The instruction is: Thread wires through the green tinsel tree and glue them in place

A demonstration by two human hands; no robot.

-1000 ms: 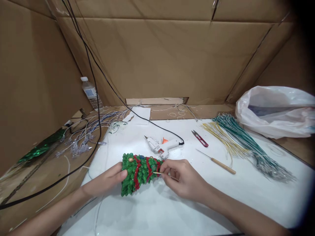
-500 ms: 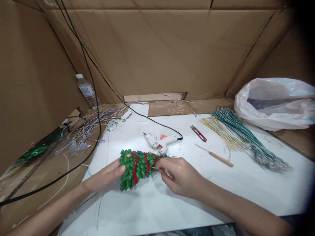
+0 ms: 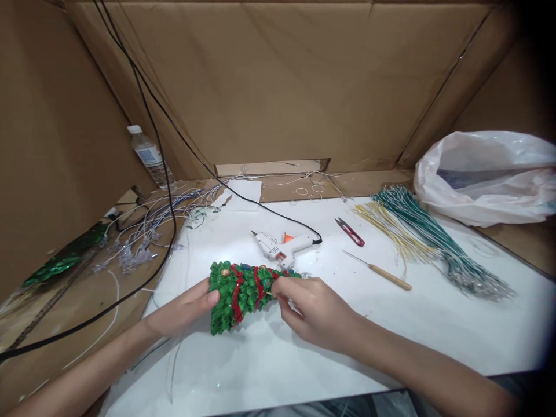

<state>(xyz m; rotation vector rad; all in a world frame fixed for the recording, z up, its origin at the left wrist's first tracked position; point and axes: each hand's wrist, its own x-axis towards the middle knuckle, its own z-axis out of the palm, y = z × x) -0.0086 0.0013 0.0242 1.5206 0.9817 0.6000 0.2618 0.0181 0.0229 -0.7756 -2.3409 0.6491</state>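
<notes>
A small green Christmas tree (image 3: 226, 307) with red garland and coloured baubles lies on its side above the white board, its wide base to the left. My left hand (image 3: 197, 300) grips that base, thumb on the near face. Near the narrower end, my right hand (image 3: 304, 307) is closed in a pinch at the tree's surface; a thin pale tip shows by the fingertips, but what they hold is too small to name. Just behind the tree rests a white glue gun (image 3: 282, 249) with an orange trigger part.
Red snips (image 3: 350, 231) and a wooden-handled awl (image 3: 390, 277) lie right of the glue gun. Beyond are yellow wires (image 3: 397, 234), green wires (image 3: 428, 229) and a white plastic bag (image 3: 482, 202). A bottle (image 3: 150, 156), tangled wires (image 3: 143, 237) and a black cable (image 3: 167, 197) occupy the left.
The whole view has shifted slightly. Both hands keep nearly the same hold on the tree, with the right fingers still pinched at its surface.
</notes>
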